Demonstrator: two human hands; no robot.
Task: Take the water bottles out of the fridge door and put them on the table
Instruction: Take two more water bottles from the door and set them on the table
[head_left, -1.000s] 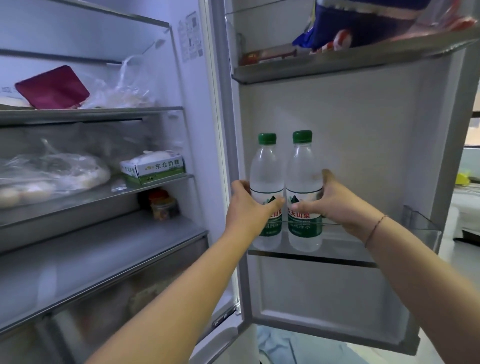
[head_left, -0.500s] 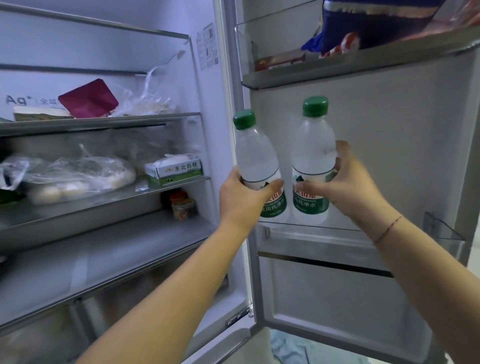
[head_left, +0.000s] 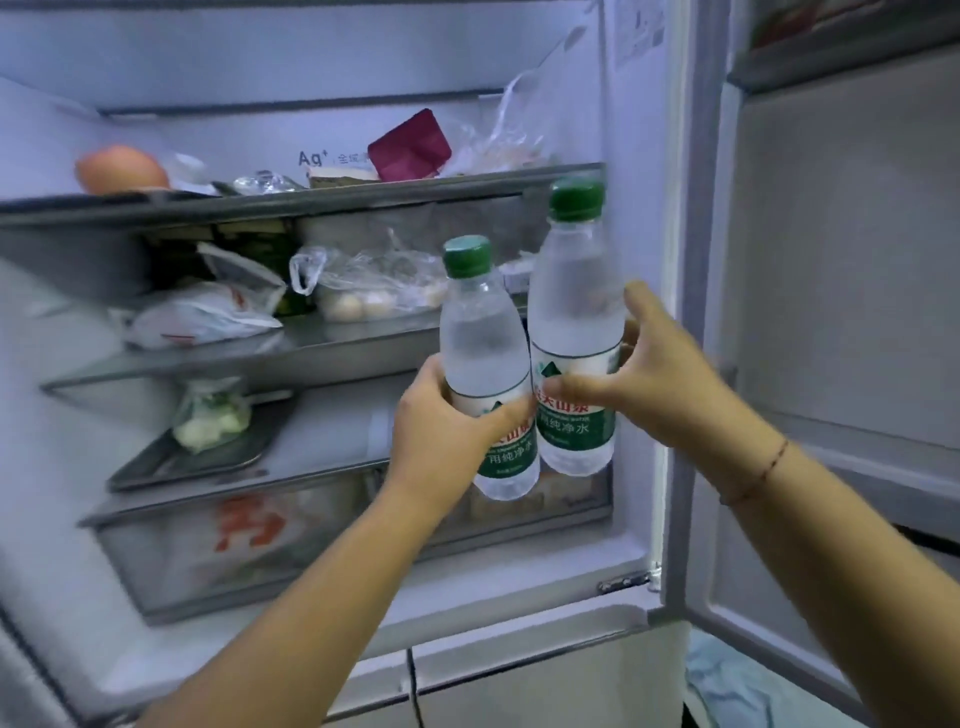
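Two clear water bottles with green caps and green labels are held side by side in the air, in front of the open fridge body. My left hand (head_left: 447, 431) grips the left bottle (head_left: 480, 338) around its label. My right hand (head_left: 649, 384) grips the taller-looking right bottle (head_left: 574, 306) at its middle. Both bottles are upright and touch each other. The fridge door (head_left: 831, 291) stands open at the right, and its shelf is out of sight behind my right arm.
The fridge shelves (head_left: 322, 195) hold a red pouch (head_left: 410, 145), plastic bags of food (head_left: 363, 286), an orange fruit (head_left: 122, 169) and a metal tray (head_left: 192, 457). A clear drawer (head_left: 311, 540) sits below. Blue cloth lies on the floor (head_left: 727, 675) at the lower right.
Both hands have lifted the bottles out of the door shelf and carried them left, away from the door, so they now hang before the fridge body. The view has swung left.
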